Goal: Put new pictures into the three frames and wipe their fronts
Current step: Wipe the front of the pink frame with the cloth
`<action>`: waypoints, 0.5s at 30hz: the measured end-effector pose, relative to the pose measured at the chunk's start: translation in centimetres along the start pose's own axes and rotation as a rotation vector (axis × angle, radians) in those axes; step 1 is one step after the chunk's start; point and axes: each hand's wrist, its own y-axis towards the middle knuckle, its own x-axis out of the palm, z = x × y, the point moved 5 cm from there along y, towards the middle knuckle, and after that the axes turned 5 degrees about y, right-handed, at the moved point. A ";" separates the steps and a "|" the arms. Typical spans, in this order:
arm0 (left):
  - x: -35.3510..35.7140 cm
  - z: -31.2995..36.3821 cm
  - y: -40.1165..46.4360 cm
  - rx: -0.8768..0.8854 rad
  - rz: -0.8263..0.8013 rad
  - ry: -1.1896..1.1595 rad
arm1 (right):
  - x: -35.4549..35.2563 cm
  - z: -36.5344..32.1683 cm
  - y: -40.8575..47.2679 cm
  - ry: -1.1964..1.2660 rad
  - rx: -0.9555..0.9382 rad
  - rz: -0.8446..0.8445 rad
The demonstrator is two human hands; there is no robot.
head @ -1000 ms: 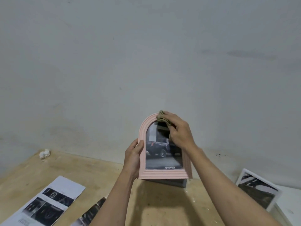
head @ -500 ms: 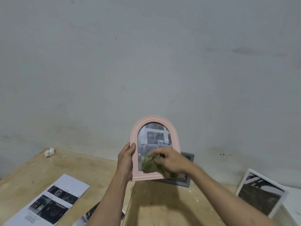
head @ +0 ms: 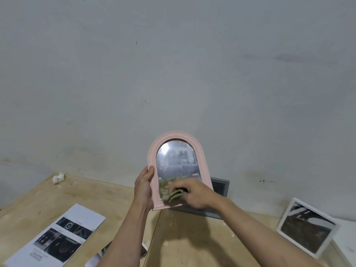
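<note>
Two bare forearms, sleeveless to the frame edge, hands (head: 143,186) ungloved, ringless.

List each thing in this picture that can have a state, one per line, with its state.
Pink arched frame: held upright, picture inside.
Green cloth: pressed on its glass.
Left hand: gripping frame edge.
Right hand: holding cloth.
Grey frame: leaning on wall.
White frame: propped, tilted, picture inside.
Printed sheet: flat on table.

head cam | looks forward-down from above | close on hands | wall (head: 173,64) fills upper view
</note>
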 end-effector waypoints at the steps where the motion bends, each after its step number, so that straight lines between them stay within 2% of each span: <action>1: -0.3 0.0 0.0 -0.001 0.011 0.007 | -0.2 -0.2 -0.2 0.075 0.033 -0.076; 2: -0.4 0.1 0.1 0.001 0.007 0.005 | -0.9 -0.6 -0.2 0.166 0.046 -0.117; 3: -0.3 0.4 0.1 0.007 0.000 0.003 | -2.2 -1.2 0.0 0.248 0.032 -0.089; 5: 0.4 1.0 0.0 0.018 -0.034 0.030 | -6.6 -2.4 1.1 0.285 -0.049 0.190; 7: 1.5 1.4 -0.2 0.022 -0.080 0.065 | -11.4 -4.1 2.3 0.069 -0.168 0.521; 8: 2.0 1.5 -0.3 0.023 -0.088 0.075 | -12.8 -5.0 2.7 -0.096 -0.212 0.599; 9: 2.4 1.6 -0.4 0.026 -0.088 0.078 | -13.4 -5.4 3.3 -0.252 -0.238 0.581; 11: 2.4 2.2 -0.2 0.042 -0.069 0.069 | -12.1 -4.8 3.8 -0.460 -0.231 0.381; 13: 1.3 2.9 0.5 0.071 -0.029 0.057 | -8.6 -2.5 3.1 -0.435 -0.189 0.246; 15: -0.4 3.2 1.0 0.093 0.036 0.055 | -4.5 -0.1 1.7 -0.254 -0.111 0.188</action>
